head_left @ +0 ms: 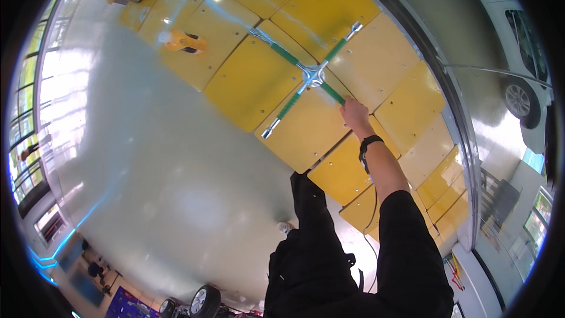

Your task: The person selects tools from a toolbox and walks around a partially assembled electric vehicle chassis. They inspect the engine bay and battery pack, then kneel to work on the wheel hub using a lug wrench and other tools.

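— Green-sleeved wrench (309, 75): where is it?
— On the yellow floor panels (253, 82), near their middle.
— The right hand (354, 113)?
— Closed around one wrench arm's end. The left hand is out of view.

a four-way cross wrench (311, 75), silver with green-sleeved arms and socket ends, is lying flat on the yellow floor panels (247, 82), one arm's end lying under the right hand (355, 113).
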A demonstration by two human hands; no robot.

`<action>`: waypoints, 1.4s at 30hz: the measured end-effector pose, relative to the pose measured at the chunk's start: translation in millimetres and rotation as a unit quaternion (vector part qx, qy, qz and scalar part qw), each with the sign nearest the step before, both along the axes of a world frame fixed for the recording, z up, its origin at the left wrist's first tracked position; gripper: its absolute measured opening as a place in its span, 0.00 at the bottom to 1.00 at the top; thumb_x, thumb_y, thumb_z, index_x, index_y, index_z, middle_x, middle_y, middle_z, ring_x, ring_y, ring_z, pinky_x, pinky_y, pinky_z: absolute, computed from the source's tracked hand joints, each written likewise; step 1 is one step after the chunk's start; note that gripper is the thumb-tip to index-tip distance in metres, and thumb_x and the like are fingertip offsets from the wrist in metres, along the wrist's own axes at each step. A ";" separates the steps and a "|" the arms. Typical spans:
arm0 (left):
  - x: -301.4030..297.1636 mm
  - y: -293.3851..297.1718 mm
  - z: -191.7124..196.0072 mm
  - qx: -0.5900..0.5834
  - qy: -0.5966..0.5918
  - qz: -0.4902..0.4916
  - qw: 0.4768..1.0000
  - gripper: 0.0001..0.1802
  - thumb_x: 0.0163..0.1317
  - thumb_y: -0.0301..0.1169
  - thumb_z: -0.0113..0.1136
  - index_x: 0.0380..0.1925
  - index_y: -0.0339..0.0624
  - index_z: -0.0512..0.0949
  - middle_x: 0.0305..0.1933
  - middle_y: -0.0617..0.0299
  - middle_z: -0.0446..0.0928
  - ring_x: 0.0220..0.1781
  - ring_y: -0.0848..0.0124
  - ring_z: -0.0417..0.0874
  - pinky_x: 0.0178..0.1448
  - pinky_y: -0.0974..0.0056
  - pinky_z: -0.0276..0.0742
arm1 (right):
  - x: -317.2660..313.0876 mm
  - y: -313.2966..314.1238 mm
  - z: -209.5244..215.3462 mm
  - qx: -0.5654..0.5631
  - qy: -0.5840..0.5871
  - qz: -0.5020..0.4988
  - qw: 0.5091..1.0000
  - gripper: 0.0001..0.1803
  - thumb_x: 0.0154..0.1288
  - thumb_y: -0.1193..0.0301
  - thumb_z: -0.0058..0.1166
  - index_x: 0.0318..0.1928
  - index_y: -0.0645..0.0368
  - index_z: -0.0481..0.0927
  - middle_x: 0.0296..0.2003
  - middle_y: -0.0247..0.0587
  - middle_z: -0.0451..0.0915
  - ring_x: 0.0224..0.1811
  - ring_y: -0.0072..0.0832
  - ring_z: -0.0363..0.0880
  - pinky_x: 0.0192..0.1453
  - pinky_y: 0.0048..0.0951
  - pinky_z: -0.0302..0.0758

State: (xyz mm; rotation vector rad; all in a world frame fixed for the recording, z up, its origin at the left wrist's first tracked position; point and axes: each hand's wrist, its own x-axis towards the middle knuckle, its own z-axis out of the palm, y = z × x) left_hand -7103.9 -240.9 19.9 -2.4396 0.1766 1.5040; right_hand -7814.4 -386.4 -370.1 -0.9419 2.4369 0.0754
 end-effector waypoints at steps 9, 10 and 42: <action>40.7 104.5 -0.9 -0.036 0.069 0.025 0.997 0.19 0.63 0.44 0.47 0.49 0.45 0.69 0.39 0.60 0.74 0.41 0.68 0.76 0.41 0.60 0.73 | 33.7 6.4 74.4 -0.121 0.009 -0.029 0.992 0.13 0.57 0.60 0.49 0.29 0.58 0.73 0.24 0.53 0.77 0.29 0.50 0.77 0.34 0.47 0.73; 41.9 122.7 -3.9 -0.055 0.091 0.023 0.994 0.20 0.63 0.44 0.47 0.49 0.44 0.69 0.39 0.59 0.74 0.41 0.68 0.76 0.42 0.61 0.74 | 40.0 20.7 81.7 -0.118 0.018 -0.026 0.993 0.14 0.58 0.60 0.49 0.29 0.59 0.73 0.23 0.54 0.76 0.29 0.50 0.76 0.34 0.48 0.72; 185.6 821.8 -89.6 -0.637 -0.027 0.285 0.715 0.18 0.54 0.44 0.59 0.27 0.38 0.77 0.31 0.56 0.78 0.39 0.67 0.78 0.46 0.63 0.73 | 940.2 697.0 424.4 0.667 -0.130 0.660 0.321 0.18 0.59 0.62 0.55 0.19 0.51 0.61 0.11 0.22 0.54 0.10 0.12 0.50 0.13 0.20 0.46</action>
